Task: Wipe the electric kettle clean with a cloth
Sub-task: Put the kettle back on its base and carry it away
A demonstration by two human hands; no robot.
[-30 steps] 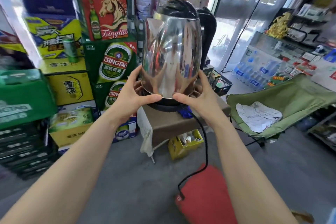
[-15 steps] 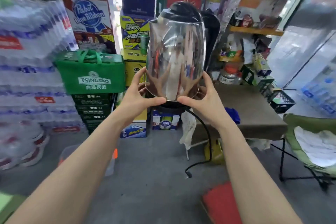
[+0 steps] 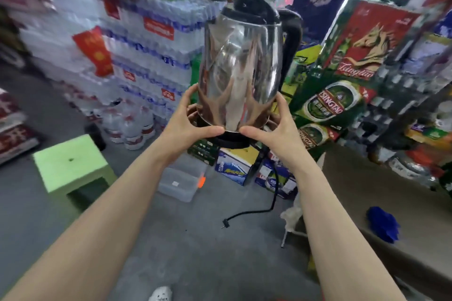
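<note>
We have swung to the left since the moment before: the brown table [image 3: 381,193] that sat straight behind the kettle now lies off to our right, the wall of shrink-wrapped water bottle packs [image 3: 151,51] fills the left and centre, and a pale green stool [image 3: 71,164] has come into view on the floor at lower left. The electric kettle [image 3: 241,66] has stayed in the same two-handed hold throughout, raised in the air in front of us at arm's length. Our left hand [image 3: 188,122] and right hand [image 3: 276,129] are clamped on opposite sides of its lower body, thumbs nearly meeting on the near side just above the black base [image 3: 230,140], fingers wrapped round the far side. A clear plastic box [image 3: 181,181] sits on the floor beneath the kettle; we cannot tell what is in it. The kettle stands nearly upright, its long axis vertical and tipped slightly to the right, black lid [image 3: 252,8] on top, black handle [image 3: 292,32] on the far right side, away from us. Its black power cord [image 3: 271,193] hangs from the base, the plug end free above the floor. A blue cloth [image 3: 382,223] lies on the table at right, well apart from both hands.
</note>
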